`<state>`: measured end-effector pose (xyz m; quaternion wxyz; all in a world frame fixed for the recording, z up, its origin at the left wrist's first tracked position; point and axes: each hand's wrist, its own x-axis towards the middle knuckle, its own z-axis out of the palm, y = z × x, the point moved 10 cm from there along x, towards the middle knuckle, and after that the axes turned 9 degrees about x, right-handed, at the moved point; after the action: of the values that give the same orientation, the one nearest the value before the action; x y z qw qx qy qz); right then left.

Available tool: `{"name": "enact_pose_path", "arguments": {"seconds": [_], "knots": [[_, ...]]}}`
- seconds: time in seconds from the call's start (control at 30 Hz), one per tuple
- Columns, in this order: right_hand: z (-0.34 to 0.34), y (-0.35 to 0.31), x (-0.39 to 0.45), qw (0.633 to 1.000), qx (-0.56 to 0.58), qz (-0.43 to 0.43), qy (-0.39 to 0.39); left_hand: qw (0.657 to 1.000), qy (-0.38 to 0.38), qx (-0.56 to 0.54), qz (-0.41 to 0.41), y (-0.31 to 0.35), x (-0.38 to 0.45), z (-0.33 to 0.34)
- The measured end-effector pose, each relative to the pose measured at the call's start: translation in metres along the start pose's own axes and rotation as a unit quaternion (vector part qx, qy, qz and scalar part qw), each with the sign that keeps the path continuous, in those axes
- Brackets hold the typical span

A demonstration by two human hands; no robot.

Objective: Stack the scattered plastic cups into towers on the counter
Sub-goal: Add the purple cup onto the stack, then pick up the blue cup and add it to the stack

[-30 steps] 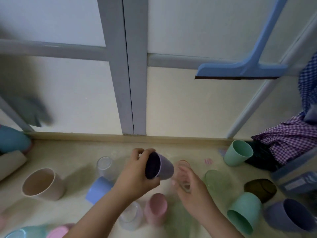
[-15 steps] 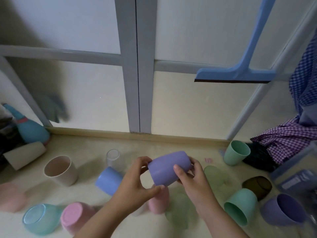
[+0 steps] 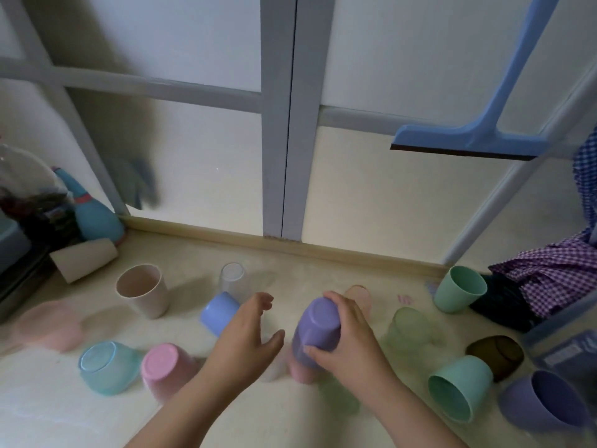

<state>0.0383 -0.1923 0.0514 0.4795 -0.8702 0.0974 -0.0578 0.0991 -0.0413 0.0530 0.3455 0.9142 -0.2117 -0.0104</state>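
My right hand (image 3: 352, 347) grips a purple cup (image 3: 318, 331) held upside down, its mouth over a pink cup (image 3: 300, 371) that stands on the cream counter (image 3: 290, 270). My left hand (image 3: 245, 337) hovers just left of it, fingers spread, holding nothing. Scattered around lie a blue cup (image 3: 218, 312), a beige cup (image 3: 142, 289), a clear cup (image 3: 233, 279), a pink upturned cup (image 3: 164, 367), a teal upturned cup (image 3: 106, 365), two mint cups (image 3: 458, 292) (image 3: 458, 386), a pale green cup (image 3: 410, 324), a second purple cup (image 3: 542, 402) and a dark brown cup (image 3: 496, 352).
Frosted window panes with grey frames (image 3: 281, 124) back the counter. A blue squeegee (image 3: 468, 140) hangs at the upper right. Checked purple cloth (image 3: 555, 270) and a plastic box (image 3: 568, 344) crowd the right edge. A teal bottle (image 3: 93, 215), a beige tube (image 3: 84, 258) and dark clutter sit at the left.
The purple cup has turned mouth down and dropped onto the pink cup. My left hand has let go of it and opened; only my right hand holds it now.
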Motion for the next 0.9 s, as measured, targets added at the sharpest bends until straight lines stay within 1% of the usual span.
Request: {"name": "enact_pose_path", "arguments": {"seconds": [0.13, 0.3, 0.37, 0.43, 0.5, 0.57, 0.73, 0.9], "knots": [[0.025, 0.018, 0.003, 1.000, -0.012, 0.010, -0.022, 0.999, -0.011, 0.023, -0.020, -0.017, -0.013, -0.001], [0.032, 0.028, 0.007, 0.999, -0.032, 0.010, -0.031, 0.998, -0.010, 0.053, -0.030, -0.032, -0.023, -0.004], [0.030, 0.022, 0.009, 0.999, -0.041, 0.009, -0.034, 0.998, -0.001, 0.064, -0.026, -0.034, -0.023, -0.010], [0.024, 0.009, 0.012, 0.999, -0.046, 0.001, -0.019, 0.997, 0.006, 0.070, -0.028, -0.035, -0.020, -0.018], [0.018, -0.013, 0.018, 0.998, -0.061, -0.033, 0.007, 0.996, 0.009, 0.080, -0.033, -0.037, -0.014, -0.026], [0.020, -0.034, 0.024, 0.995, -0.077, -0.068, 0.016, 0.995, 0.012, 0.092, -0.032, -0.038, -0.006, -0.034], [0.053, -0.064, 0.035, 0.991, -0.079, -0.095, -0.042, 0.993, 0.019, 0.106, -0.041, -0.050, 0.010, -0.054], [0.093, -0.062, 0.045, 0.988, -0.087, -0.066, -0.105, 0.988, -0.008, 0.135, -0.069, -0.078, 0.025, -0.055]]}}
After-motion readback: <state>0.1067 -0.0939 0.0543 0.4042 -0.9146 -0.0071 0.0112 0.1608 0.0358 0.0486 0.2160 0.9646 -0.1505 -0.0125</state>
